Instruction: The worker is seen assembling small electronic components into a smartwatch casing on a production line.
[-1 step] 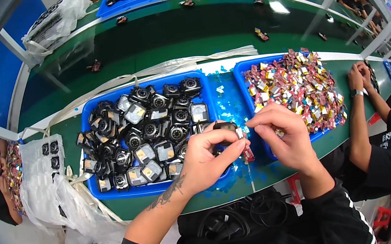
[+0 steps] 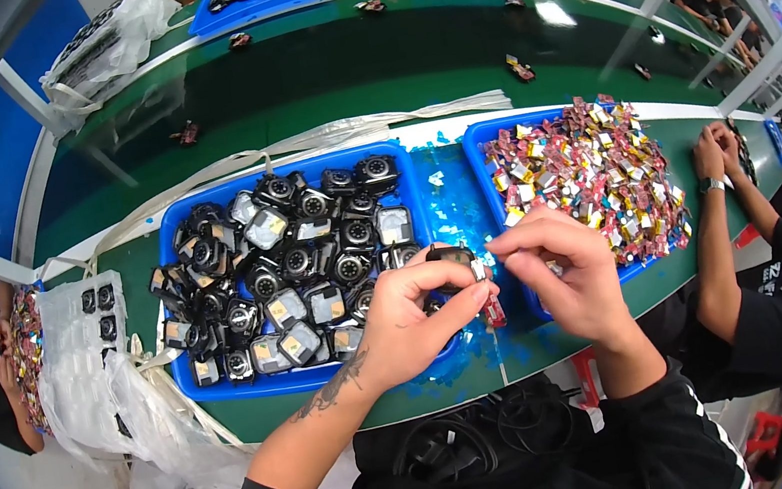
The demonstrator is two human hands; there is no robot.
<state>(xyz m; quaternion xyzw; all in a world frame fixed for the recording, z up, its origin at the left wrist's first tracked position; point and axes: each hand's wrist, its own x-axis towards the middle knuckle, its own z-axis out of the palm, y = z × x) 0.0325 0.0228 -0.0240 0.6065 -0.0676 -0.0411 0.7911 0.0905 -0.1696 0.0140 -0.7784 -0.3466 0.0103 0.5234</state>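
Observation:
My left hand (image 2: 409, 318) is closed round a black watch case (image 2: 450, 254), its thumb and fingers on the case's sides. A small red circuit board (image 2: 493, 311) hangs below the case, beside my left thumb. Just right of the case is my right hand (image 2: 572, 273), with thumb and index finger bent into a pinch. Whatever lies between those fingertips is too small to make out. To the left, a blue tray (image 2: 315, 377) holds many black watch cases (image 2: 298, 261). Another blue tray (image 2: 474, 146), at the right, is heaped with red circuit boards with white and yellow parts (image 2: 589, 179).
Blue film scraps (image 2: 447, 211) litter the green table between the trays. Beyond runs a green conveyor belt (image 2: 333, 61) with scattered boards. Clear plastic trays (image 2: 72, 343) stand at the left. A co-worker's forearms (image 2: 720, 226) are at the right; other people sit around.

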